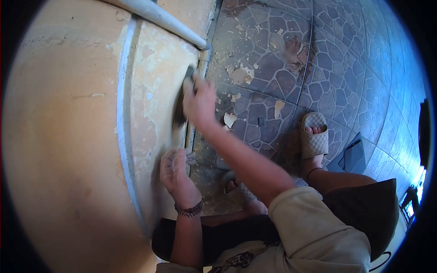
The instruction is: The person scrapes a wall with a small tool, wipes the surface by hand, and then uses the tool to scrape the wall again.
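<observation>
My right hand [200, 101], smeared by motion, grips a dark sanding block [179, 112] held flat along the lower wall. Patches of worn, peeling paint show on this wall panel [148, 98]. Lower in the view, my left hand [178, 175] is beside the same wall with its fingers loosely bent and apart, nothing visible in them. A dark bracelet [189, 209] circles that wrist.
A pale pipe [159, 18] runs along the wall at the top. Paint flakes [241, 75] litter the stone-patterned floor [337, 68]. Dark sheets [349, 155] lie by my sandalled foot [315, 136]. A whitish raised strip [121, 104] edges the panel.
</observation>
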Action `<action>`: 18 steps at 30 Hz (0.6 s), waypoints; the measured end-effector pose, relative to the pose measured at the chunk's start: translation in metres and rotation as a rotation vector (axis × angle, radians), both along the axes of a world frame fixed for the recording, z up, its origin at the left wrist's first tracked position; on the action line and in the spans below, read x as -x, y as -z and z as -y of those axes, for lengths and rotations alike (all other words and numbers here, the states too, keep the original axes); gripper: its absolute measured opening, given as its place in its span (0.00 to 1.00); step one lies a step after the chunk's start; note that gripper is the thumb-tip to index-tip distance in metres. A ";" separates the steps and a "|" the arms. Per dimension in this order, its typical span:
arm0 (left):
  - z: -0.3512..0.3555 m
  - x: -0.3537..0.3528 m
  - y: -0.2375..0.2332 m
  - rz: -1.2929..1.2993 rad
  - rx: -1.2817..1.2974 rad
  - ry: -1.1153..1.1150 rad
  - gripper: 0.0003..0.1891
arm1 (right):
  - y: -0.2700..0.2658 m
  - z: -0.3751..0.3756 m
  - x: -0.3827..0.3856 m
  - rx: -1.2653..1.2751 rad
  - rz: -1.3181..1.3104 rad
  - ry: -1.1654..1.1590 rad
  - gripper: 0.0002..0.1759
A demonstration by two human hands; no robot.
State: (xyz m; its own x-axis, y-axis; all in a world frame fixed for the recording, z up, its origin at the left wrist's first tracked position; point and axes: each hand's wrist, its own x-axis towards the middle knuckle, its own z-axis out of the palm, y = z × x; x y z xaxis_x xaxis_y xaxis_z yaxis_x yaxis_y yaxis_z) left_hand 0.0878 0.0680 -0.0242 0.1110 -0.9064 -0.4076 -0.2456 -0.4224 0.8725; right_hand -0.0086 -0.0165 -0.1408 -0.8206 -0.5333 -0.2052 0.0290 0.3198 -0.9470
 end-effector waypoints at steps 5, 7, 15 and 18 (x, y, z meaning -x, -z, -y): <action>-0.002 0.003 -0.004 0.024 0.043 0.016 0.09 | 0.009 0.002 0.010 0.082 -0.115 -0.016 0.17; -0.002 0.001 -0.005 0.047 0.034 0.041 0.09 | 0.020 0.016 0.030 0.046 -0.099 0.023 0.17; -0.005 -0.001 -0.002 0.087 0.029 0.047 0.09 | 0.017 0.009 0.021 0.075 -0.081 0.021 0.18; -0.003 -0.005 0.000 0.124 0.033 0.054 0.09 | -0.007 0.007 0.013 0.086 -0.033 0.038 0.18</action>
State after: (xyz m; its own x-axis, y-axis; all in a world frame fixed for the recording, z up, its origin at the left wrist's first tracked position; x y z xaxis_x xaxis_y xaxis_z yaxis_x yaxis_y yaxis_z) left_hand 0.0925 0.0708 -0.0241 0.1095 -0.9249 -0.3641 -0.3739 -0.3777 0.8471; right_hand -0.0218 -0.0232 -0.1338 -0.8463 -0.5161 -0.1320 0.0075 0.2362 -0.9717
